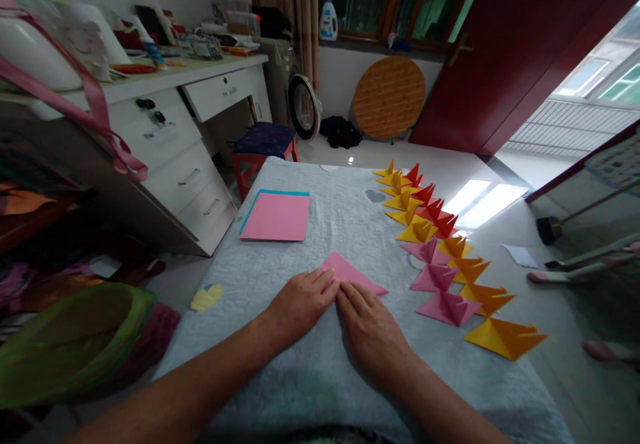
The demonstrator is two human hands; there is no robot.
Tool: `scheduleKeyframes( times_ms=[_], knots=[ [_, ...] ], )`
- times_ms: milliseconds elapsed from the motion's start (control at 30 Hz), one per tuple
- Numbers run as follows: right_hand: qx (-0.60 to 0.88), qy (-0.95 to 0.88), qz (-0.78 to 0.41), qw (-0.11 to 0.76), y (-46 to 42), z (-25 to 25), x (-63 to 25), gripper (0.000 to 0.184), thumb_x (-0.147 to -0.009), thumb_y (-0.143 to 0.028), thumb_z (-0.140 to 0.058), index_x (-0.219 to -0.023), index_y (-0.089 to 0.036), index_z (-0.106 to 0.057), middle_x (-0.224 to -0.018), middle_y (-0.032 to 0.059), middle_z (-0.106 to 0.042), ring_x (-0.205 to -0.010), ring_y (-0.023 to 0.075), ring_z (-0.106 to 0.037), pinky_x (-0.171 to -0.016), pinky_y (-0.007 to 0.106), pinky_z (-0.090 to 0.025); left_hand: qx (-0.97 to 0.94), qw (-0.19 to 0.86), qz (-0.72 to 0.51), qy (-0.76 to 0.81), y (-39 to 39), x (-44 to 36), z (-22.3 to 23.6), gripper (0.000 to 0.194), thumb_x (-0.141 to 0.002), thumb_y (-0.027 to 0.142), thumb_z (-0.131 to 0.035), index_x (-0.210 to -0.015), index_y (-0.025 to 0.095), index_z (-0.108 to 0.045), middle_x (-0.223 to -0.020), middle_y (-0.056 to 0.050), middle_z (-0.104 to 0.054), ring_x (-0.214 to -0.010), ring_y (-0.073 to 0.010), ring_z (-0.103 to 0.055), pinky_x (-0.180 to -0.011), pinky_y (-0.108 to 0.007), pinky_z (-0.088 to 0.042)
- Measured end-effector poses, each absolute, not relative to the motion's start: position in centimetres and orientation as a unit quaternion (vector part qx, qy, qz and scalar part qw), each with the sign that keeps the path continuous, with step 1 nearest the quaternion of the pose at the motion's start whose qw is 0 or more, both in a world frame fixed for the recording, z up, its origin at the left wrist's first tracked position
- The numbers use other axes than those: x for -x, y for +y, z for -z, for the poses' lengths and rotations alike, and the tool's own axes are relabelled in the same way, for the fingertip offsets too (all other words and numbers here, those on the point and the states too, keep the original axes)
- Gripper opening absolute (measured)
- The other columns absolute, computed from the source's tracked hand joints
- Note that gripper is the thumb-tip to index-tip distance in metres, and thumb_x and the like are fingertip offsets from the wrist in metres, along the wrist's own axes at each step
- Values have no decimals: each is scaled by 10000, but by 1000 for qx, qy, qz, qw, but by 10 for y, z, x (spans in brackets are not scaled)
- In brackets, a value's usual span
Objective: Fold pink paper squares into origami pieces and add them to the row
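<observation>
A pink sheet of origami paper (pixel 356 272), folded to a pointed shape, lies on the cloth-covered table in front of me. My left hand (pixel 306 299) has its bent fingers together at the paper's near left edge, with the thumb hidden. Beside it, almost touching, my right hand (pixel 367 321) rests its fingers flat along the near edge. Both hands cover part of the fold. To the left sits a stack of square paper (pixel 276 216), pink on top with a blue edge showing.
Folded paper birds stand in rows on the right: yellow (pixel 417 231), red (pixel 444 223), pink (pixel 450 308) and orange (pixel 505 339). The pale tablecloth (pixel 280 391) has heart patches. Left are a green-lined bin (pixel 75 337) and a white desk (pixel 165 131). A stool (pixel 265 141) stands beyond.
</observation>
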State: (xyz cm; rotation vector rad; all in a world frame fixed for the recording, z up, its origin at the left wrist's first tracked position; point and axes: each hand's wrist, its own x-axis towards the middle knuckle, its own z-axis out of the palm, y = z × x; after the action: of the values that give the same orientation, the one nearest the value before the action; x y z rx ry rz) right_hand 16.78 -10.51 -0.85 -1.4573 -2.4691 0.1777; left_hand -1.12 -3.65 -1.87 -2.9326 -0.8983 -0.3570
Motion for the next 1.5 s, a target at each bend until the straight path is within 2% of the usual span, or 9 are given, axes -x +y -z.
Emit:
scheduleKeyframes(
  times_ms=[100, 267, 467, 600, 767, 933, 1067, 1267, 1500],
  knots=[
    [505, -855, -44, 109, -106, 10, -170, 485, -910, -74, -463, -1391, -41, -515, -1412, 202, -542, -1304, 302, -482, -1101, 442, -443, 956, 42, 131, -258, -38, 22, 23, 297, -946, 86, -493, -1220, 96, -605, -1246, -191, -669, -1149, -256, -652, -935, -400, -561],
    [499, -861, -39, 91, -106, 4, -168, 430, -929, -136, -509, -1354, -83, -551, -1384, 201, -554, -1287, 305, -492, -1098, 438, -436, 965, 29, 105, -237, -49, 52, 20, 397, -897, 60, -506, -1284, 103, -580, -1335, -188, -622, -1241, -272, -592, -993, -423, -523],
    [521, -850, -36, 71, -105, -5, -152, 535, -884, -446, -656, -1370, -253, -545, -1331, 199, -539, -1207, 372, -508, -983, 543, -470, 960, 46, 81, -263, -64, 86, 15, 444, -849, 12, -496, -1267, 121, -602, -1311, -157, -645, -1233, -275, -589, -998, -435, -513],
    [536, -842, -35, 51, -102, -7, -141, 612, -848, -571, -651, -1379, -290, -537, -1259, 207, -560, -1117, 383, -533, -918, 574, -469, 957, 69, 89, -268, -69, 93, 16, 421, -864, 12, -474, -1250, 105, -612, -1289, -162, -659, -1195, -272, -617, -962, -420, -537],
    [524, -850, -24, 56, -105, -7, -156, 629, -844, -556, -668, -1400, -309, -506, -1330, 166, -540, -1194, 371, -487, -977, 549, -433, 952, 100, 122, -263, -71, 95, 17, 380, -887, 8, -424, -1194, 83, -636, -1239, -172, -684, -1147, -255, -649, -930, -390, -560],
    [538, -840, 33, 60, -114, 1, -196, 603, -876, -603, -600, -1390, -297, -522, -1385, 110, -557, -1258, 350, -464, -1092, 571, -312, 945, 124, 169, -252, -72, 99, 19, 366, -904, 18, -391, -1147, 78, -659, -1197, -172, -701, -1103, -243, -668, -910, -372, -571],
    [556, -826, 72, 49, -123, 7, -221, 600, -875, -622, -591, -1358, -268, -560, -1414, 114, -552, -1301, 365, -439, -1110, 594, -262, 939, 136, 181, -258, -73, 101, 21, 370, -917, 20, -374, -1115, 86, -679, -1174, -157, -714, -1081, -231, -676, -901, -357, -576],
    [584, -803, 101, 62, -132, 10, -236, 639, -824, -639, -648, -1298, -211, -615, -1410, 136, -568, -1279, 363, -466, -1114, 570, -270, 937, 132, 194, -260, -73, 102, 24, 360, -912, 16, -392, -1096, 96, -692, -1170, -151, -717, -1077, -233, -681, -911, -360, -571],
    [599, -791, 106, 63, -134, 11, -234, 536, -849, -501, -687, -1240, -137, -647, -1373, 172, -596, -1272, 391, -476, -1073, 575, -314, 934, 132, 202, -265, -75, 104, 24, 340, -903, 12, -407, -1059, 96, -697, -1152, -149, -727, -1064, -230, -693, -912, -350, -569]
  ],
)
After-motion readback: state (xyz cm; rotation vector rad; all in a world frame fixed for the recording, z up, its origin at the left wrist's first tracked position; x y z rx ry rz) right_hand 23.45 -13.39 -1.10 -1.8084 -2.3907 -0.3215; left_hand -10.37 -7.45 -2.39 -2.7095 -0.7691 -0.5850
